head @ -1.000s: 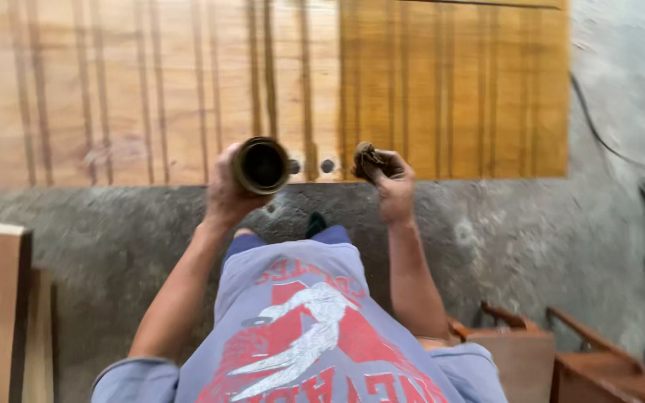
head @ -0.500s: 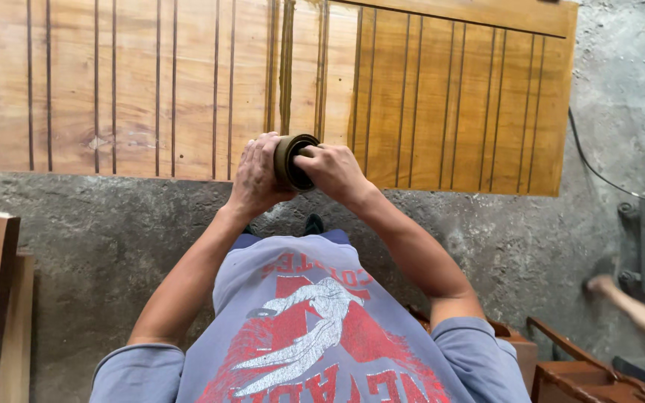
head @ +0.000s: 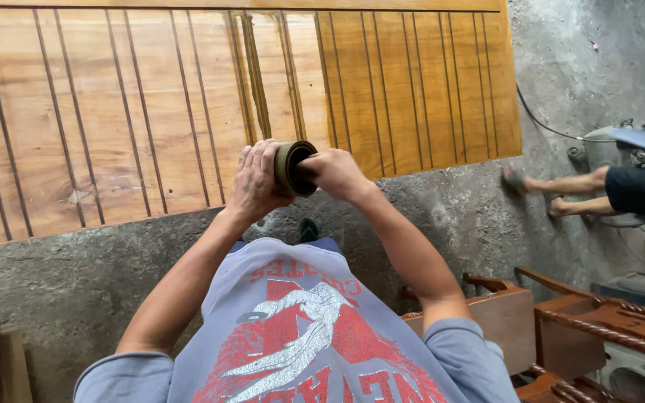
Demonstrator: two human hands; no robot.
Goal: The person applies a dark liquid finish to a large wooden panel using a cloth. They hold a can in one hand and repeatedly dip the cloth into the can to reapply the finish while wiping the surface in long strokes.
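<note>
A large grooved wooden panel (head: pixel 188 112) lies on the concrete floor (head: pixel 449 216). Above its near edge, the left hand (head: pixel 257 179) grips a short dark roll (head: pixel 291 168), axis running left-right; right hand (head: pixel 336 173) is closed at its open end.

No packages, labels, signs — none.

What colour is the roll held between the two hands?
The roll is dull olive-brown with a dark hollow centre, seen in the head view.
</note>
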